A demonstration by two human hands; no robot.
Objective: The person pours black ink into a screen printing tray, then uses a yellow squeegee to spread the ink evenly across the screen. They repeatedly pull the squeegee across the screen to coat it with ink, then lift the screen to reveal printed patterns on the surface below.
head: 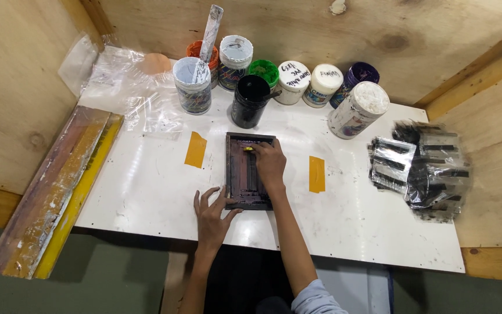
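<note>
The right hand [270, 164] pinched a small yellow squeegee [248, 149] inside the dark screen frame [232, 174], fingers closed on it. The left hand [212, 214], fingers spread flat, pressed the frame's near-left corner. The frame lay mid-table [146, 186], between two orange tape strips [196, 149], below the open black ink jar [250, 100].

Bright, even overhead light on the white table [146, 192] (mild glare), soft shadows, edges slightly blurred.

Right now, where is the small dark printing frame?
In the head view the small dark printing frame lies mid-table between two orange tape strips, just below the open black jar, under the right hand, left hand at its lower-left corner.
</note>
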